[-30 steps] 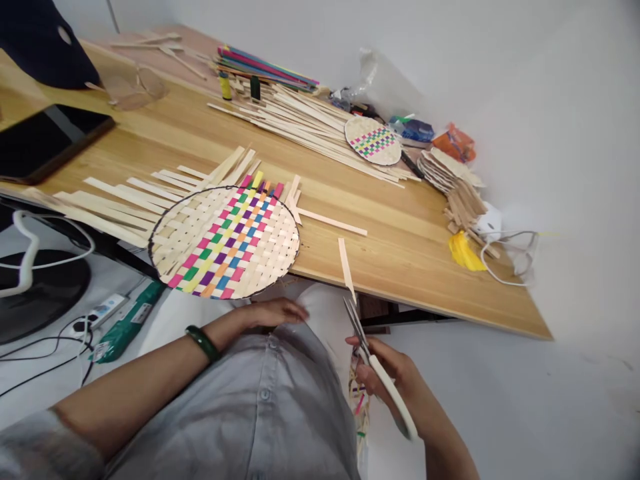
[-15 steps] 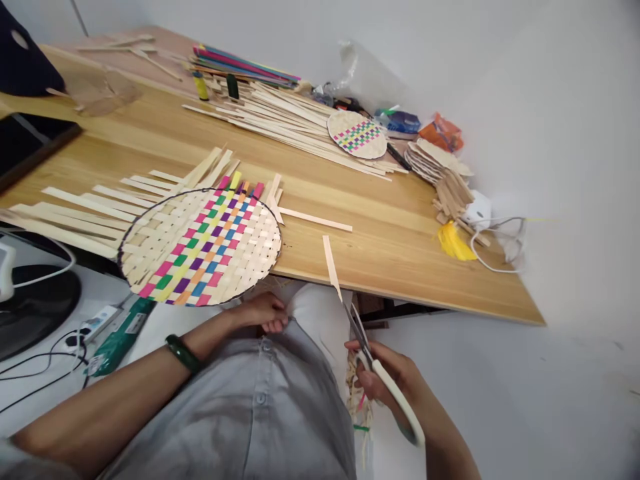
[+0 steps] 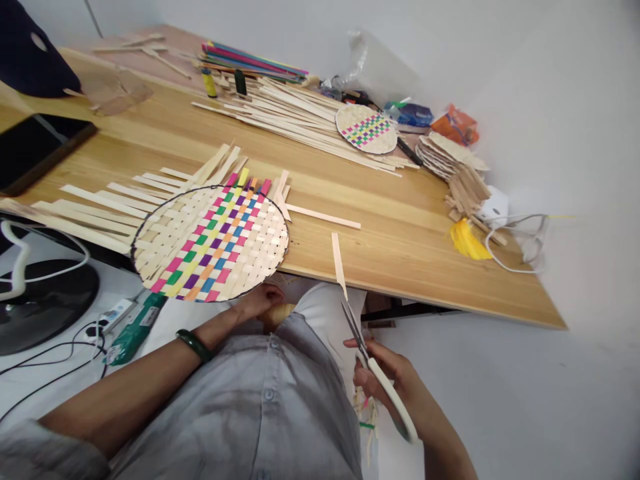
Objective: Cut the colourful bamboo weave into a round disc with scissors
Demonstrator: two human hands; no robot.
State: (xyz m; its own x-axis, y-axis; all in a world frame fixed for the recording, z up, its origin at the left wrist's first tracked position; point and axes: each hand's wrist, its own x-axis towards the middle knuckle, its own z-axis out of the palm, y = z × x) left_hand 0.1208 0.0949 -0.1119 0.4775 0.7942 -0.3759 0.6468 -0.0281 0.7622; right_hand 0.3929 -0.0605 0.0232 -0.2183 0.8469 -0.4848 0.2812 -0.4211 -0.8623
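Observation:
My right hand (image 3: 390, 373) is closed around white-handled scissors (image 3: 387, 390), in front of the table's edge. Their blades are nearly together and point up toward a pale strip (image 3: 338, 260) lying partly over that edge. Low by my lap, just under the near rim of a woven oval panel (image 3: 225, 240), is my left hand (image 3: 260, 300). Its fingers are curled and partly hidden, so what they hold, if anything, does not show. The panel has a dark bound rim and coloured strips, with loose pale ends sticking out on its left and far sides.
Behind lie a bundle of pale strips (image 3: 285, 110), coloured strips (image 3: 255, 60) and a small finished woven oval (image 3: 367, 129). At the right are stacked pieces (image 3: 450, 157), yellow fibre (image 3: 469, 240) and a white cable (image 3: 515, 270). A tablet (image 3: 43, 150) rests at left.
My left hand has moved up toward the table's edge and the panel's rim. The scissor blades have come closer together. The whole view has shifted slightly.

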